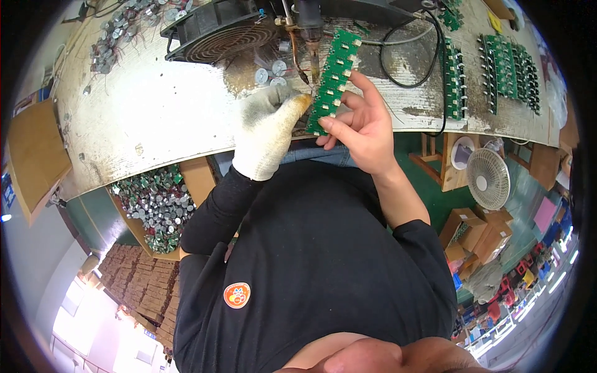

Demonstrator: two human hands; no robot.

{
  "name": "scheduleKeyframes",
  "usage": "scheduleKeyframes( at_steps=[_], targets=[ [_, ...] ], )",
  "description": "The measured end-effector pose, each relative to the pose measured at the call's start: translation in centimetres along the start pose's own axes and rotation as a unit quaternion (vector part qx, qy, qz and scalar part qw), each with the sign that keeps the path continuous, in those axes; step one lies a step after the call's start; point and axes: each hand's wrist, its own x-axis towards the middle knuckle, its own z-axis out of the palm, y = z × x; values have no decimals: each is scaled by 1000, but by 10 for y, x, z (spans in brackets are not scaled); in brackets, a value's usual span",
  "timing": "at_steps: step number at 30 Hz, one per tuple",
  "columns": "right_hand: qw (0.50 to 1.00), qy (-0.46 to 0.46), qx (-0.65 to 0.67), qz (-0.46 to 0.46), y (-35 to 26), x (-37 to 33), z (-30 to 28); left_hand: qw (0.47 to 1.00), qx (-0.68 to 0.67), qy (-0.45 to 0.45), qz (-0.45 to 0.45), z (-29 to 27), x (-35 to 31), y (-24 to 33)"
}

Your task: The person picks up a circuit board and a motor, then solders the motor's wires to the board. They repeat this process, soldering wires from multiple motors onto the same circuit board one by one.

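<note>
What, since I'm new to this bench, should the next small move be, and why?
Probably nudge the green board slightly to line its left edge up with the soldering tip: the right hand holds it beside that tip, the gloved left hand close by.

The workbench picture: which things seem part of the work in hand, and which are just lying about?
Likely in use:
green circuit board, held in the right hand
gloved left hand, close beside it
black-and-metal tool, near the board

Probably just lying about:
white fan, off to the right
cardboard boxes, near the fan
</note>
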Motion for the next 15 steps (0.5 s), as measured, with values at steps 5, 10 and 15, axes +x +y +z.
scheduleKeyframes(
  at_steps=[5, 10, 15],
  targets=[
    [1000, 13, 11, 6, -5, 1, -3, 997, 69, -13, 30, 1, 4, 4],
    [1000, -5, 12, 23, -10, 6, -6, 936, 258, 45, 234, -26, -6, -19],
    [999, 34, 12, 15, -2, 4, -5, 892, 332, 88, 292, -56, -5, -43]
  ],
)
